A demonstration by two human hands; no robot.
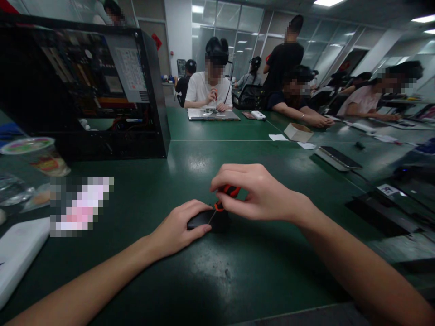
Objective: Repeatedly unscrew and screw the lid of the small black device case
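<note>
My right hand [251, 192] is closed around the red and black handle of a screwdriver [231, 191]. The thin shaft slants down to the left and its tip meets a small black object [200, 220], rounded like a computer mouse, lying on the green table [136, 253]. My left hand [183, 222] grips that object from the left, fingers along its far side and thumb along its near side. Whether the tip sits in a screw is too small to tell.
An open black computer case [158, 99] stands at the back left. Near it are a plastic cup [50, 158] and a white box [20, 249]. A small open box [298, 132] and a flat device [336, 158] lie to the right. Across the table a person in white [199, 86] works.
</note>
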